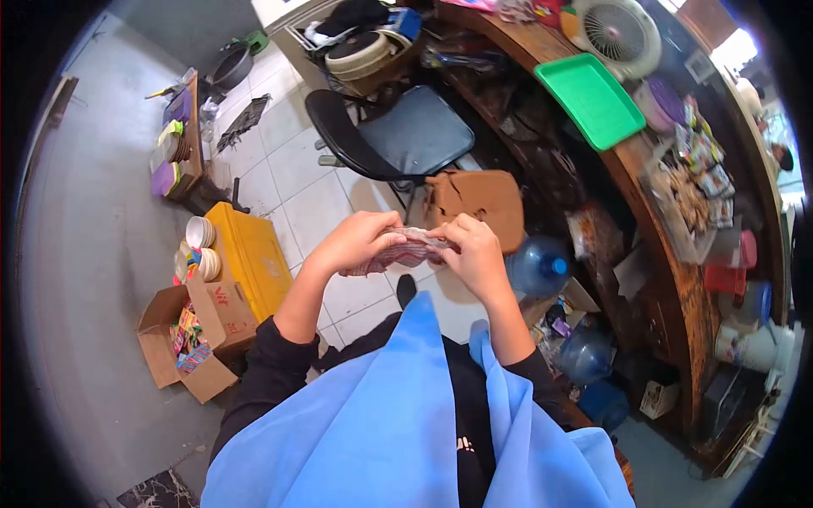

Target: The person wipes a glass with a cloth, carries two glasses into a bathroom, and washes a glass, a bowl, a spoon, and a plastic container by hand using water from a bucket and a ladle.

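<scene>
Between my two hands, out in front of my body, is a crumpled, striped piece in red and white (398, 254), like thin cloth or plastic; I cannot tell which. My left hand (360, 241) pinches its upper left edge, thumb on top. On the other side, my right hand (470, 250) grips the right end with bent fingers. Its lower part hangs loosely under my left hand, over the white floor tiles (364, 298).
Ahead stands a black chair (415, 131) beside a brown stool (478, 207). At right, a wooden counter (656, 229) carries a green tray (590, 100) and a fan (616, 38). Blue water jugs (538, 267) stand below. Left are a yellow box (254, 262) and an open carton (224, 317).
</scene>
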A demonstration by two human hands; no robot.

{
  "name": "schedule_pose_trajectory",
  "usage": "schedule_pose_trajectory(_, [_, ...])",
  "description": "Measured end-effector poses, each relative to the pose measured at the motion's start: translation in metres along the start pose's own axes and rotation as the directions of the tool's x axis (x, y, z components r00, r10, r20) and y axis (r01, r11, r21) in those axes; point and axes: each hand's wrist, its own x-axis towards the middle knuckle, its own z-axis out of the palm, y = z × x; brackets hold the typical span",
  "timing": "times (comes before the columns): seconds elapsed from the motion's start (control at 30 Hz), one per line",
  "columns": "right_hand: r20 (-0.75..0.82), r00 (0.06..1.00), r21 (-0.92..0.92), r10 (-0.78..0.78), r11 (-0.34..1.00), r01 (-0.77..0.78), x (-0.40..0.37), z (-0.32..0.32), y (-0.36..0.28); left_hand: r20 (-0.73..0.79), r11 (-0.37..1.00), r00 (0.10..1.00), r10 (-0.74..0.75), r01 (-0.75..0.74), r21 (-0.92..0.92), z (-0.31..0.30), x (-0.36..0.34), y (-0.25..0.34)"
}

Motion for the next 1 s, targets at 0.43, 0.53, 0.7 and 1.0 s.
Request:
schedule_pose_trajectory(0.43, [-0.219, 0.906, -0.021, -0.362, 0.930, 0.366, 0.079, 0.078, -0.017, -0.358, 0.944, 0.898, 0.256, -0.312, -0.109, -0.030, -0.001, -0.064])
schedule_pose_trajectory(0.53, [-0.007, 0.998, 0.094, -0.070, 0.993, 0.070, 0.093, 0.078, -0.023, -0.472, 0.963, 0.882, -0.009, -0.120, -0.242, -0.024, -0.003, -0.047])
schedule_pose_trajectory(0.7, [-0.053, 0.978, 0.045, -0.201, 0.978, 0.203, 0.123, 0.080, -0.011, -0.431, 0.956, 0.900, 0.069, -0.183, -0.228, -0.034, 0.001, -0.059])
schedule_pose_trajectory(1.0, [-0.154, 0.949, -0.227, -0.274, 0.945, 0.236, 0.179, 0.088, 0.003, -0.235, 0.999, 0.972, -0.031, 0.036, 0.018, -0.103, -0.013, -0.141])
